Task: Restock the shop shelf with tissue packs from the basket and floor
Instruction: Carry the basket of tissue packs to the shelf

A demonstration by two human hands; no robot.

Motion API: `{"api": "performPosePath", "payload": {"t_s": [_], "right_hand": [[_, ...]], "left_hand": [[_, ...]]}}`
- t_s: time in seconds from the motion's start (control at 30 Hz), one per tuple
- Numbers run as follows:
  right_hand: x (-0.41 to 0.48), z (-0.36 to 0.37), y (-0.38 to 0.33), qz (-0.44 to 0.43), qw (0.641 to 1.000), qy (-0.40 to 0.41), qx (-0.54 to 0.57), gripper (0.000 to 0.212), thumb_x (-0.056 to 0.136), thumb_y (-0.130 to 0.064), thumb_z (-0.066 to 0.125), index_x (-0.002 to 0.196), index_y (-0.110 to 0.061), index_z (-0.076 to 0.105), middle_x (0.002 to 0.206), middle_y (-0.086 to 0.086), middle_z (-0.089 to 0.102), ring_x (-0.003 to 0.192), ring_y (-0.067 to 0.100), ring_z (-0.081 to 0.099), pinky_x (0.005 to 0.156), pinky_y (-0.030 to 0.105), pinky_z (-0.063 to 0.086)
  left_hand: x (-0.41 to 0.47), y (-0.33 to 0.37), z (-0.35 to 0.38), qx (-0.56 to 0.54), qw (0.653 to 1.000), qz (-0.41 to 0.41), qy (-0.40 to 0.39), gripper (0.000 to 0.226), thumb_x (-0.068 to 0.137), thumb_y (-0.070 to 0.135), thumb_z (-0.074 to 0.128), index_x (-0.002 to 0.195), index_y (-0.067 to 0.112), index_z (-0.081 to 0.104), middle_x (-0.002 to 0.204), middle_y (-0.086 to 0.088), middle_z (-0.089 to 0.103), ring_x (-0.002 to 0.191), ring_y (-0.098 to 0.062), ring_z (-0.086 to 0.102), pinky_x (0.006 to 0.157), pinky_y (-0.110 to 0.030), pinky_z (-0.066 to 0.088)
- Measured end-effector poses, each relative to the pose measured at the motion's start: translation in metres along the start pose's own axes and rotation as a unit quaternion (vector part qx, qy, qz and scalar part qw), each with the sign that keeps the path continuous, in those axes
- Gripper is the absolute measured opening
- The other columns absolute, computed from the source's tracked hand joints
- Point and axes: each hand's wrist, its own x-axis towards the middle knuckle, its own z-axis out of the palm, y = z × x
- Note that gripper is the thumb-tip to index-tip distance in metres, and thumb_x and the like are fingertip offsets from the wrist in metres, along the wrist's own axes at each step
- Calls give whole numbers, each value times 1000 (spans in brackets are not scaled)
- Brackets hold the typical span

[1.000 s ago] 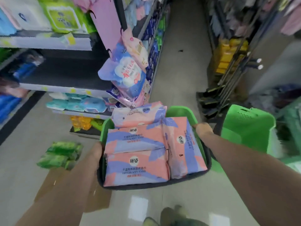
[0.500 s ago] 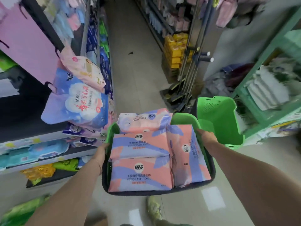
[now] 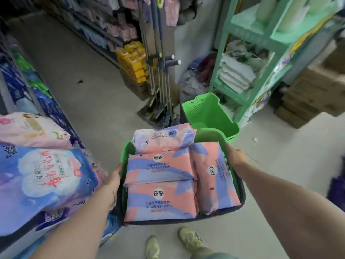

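I carry a green basket (image 3: 211,135) with a dark rim in front of me, above the aisle floor. Several pink and lilac tissue packs (image 3: 160,199) fill it to the top, one lying across the far end. My left hand (image 3: 113,177) grips the basket's left side. My right hand (image 3: 234,157) grips its right side. The shop shelf (image 3: 43,109) with blue and green goods runs along my left.
Large blue and pink bagged packs (image 3: 43,176) hang from the shelf end at my left elbow. A second green basket (image 3: 209,113) stands on the floor ahead right, beside mops (image 3: 160,71) and a light green rack (image 3: 261,58). Cardboard boxes (image 3: 309,98) are stacked far right. My shoes (image 3: 190,238) show below.
My view has swung to the right, away from the left shelf and towards the green rack. The green packs on the floor have left the view. Both hands keep hold of the basket.
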Motion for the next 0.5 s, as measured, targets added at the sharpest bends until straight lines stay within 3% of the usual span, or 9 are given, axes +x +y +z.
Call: {"api": "performPosePath", "payload": {"t_s": [0.1, 0.17, 0.23, 0.37, 0.5], "right_hand": [[-21, -1, 34, 38, 997, 55, 30, 64, 90, -61, 42, 92, 1, 60, 92, 20, 60, 78, 28, 54, 74, 37, 43], [-39, -1, 59, 59, 992, 96, 57, 63, 91, -59, 41, 83, 1, 59, 87, 20, 59, 75, 28, 53, 71, 35, 41], [-56, 1, 80, 76, 985, 121, 94, 58, 90, -58, 43, 73, -3, 53, 79, 16, 55, 68, 26, 49, 65, 33, 38], [-86, 3, 121, 116, 974, 155, 118, 59, 89, -60, 43, 74, -4, 52, 80, 14, 54, 70, 26, 49, 66, 33, 38], [-103, 3, 157, 164, 967, 153, 122, 66, 86, -67, 39, 100, -4, 55, 95, 13, 56, 80, 27, 51, 73, 35, 41]], "left_hand": [[11, 7, 2, 60, 997, 7, -38, 54, 93, 56, 40, 74, 10, 61, 46, -10, 63, 33, -20, 58, 50, -29, 47], [13, 11, 5, 104, 993, 13, -48, 52, 96, 51, 37, 70, 10, 56, 36, -5, 56, 25, -14, 50, 33, -15, 37], [13, 16, 10, 144, 987, 30, -60, 50, 97, 48, 36, 68, 12, 54, 32, -3, 52, 22, -13, 45, 27, -10, 28], [19, 10, 16, 190, 976, 22, -100, 50, 95, 53, 38, 72, 15, 60, 42, -3, 61, 30, -16, 54, 47, -26, 40], [21, -11, 26, 215, 969, 4, -125, 50, 95, 53, 38, 73, 14, 61, 44, -4, 62, 31, -17, 55, 52, -31, 40]]}}
